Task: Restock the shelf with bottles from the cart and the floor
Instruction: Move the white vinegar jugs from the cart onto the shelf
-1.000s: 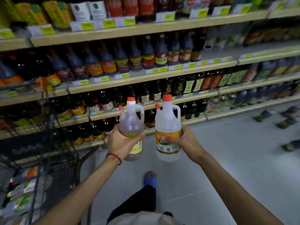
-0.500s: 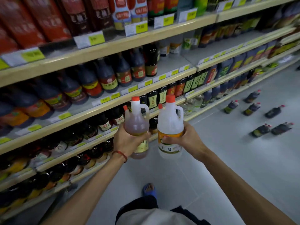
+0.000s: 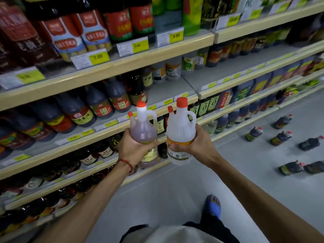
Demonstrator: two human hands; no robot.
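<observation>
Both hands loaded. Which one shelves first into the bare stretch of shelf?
Right, probably. The right hand holds the white bottle just below the bare shelf stretch, where similar pale bottles stand at the back. The left hand with the brownish bottle is further left.

I see a shop aisle. Shelving unit (image 3: pixel 143 56) fills the left and top of view: several tiers, beige front rails, grey decks, running off to the far right. Yellow-and-white price tags (image 3: pixel 98 57) clipped along the rails. Floor (image 3: pixel 175 190) pale grey, smooth, slight sheen. Light is dim and cool. Far end of the aisle is blurred.
</observation>
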